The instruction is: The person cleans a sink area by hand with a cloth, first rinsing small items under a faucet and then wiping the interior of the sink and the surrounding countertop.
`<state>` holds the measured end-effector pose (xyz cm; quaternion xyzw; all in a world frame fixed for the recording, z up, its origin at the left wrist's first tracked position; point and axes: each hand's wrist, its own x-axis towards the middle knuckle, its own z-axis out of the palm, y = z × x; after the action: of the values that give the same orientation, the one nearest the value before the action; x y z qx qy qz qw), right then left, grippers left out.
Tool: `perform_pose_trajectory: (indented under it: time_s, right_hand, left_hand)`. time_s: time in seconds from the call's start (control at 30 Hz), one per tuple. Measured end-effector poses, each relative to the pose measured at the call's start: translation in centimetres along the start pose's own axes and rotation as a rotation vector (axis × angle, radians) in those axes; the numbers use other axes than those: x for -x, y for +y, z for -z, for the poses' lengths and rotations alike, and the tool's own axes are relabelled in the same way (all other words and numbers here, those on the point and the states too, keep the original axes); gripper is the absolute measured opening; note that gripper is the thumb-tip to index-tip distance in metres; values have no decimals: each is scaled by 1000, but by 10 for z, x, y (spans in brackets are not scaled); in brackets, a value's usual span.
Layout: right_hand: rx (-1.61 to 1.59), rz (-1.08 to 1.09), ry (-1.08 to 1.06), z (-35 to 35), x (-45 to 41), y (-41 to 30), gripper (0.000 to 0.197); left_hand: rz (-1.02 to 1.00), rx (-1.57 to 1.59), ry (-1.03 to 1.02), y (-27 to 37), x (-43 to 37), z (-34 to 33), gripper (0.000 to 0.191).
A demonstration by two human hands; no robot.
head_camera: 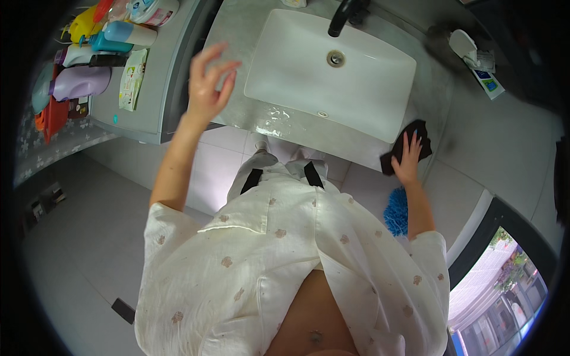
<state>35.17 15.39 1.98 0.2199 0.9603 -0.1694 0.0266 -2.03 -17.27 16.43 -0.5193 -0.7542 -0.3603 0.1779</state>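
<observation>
My right hand (407,155) lies flat on a dark cloth (425,140) at the right front corner of the grey countertop (307,124). Its fingers are spread over the fabric and seem to press it down. My left hand (208,82) is raised near the counter's left end, fingers apart and slightly curled, with nothing in it. Between the two hands is a white rectangular washbasin (289,58) with a metal drain (336,58). A black faucet (340,18) reaches over its back edge. Wet, shiny patches (276,118) show on the counter's front left part.
On the left, a washing machine top (153,80) holds several bottles, including a lilac one (84,83), and a wipes packet (132,80). A toothpaste tube (490,84) is at the right wall. Blue chenille-like fabric (396,213) hangs below my right forearm. A window (503,280) is at lower right.
</observation>
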Motion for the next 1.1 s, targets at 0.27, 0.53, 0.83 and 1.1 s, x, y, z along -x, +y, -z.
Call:
perform_pose_trajectory:
  time_s: [0.27, 0.53, 0.83, 1.1]
  right_hand:
    - [5, 161, -29, -37, -7, -128, 90]
    - [-78, 442, -154, -89, -112, -317, 88]
    - [-106, 601, -9, -112, -158, -400, 77]
    - [-50, 785, -214, -81, -123, -321, 68]
  left_hand:
    - [448, -22, -218, -60, 153, -1, 11]
    - [464, -30, -229, -75, 161, 25, 22]
    - [452, 111, -229, -75, 137, 16, 24]
    - [140, 270, -421, -54, 128, -37, 17]
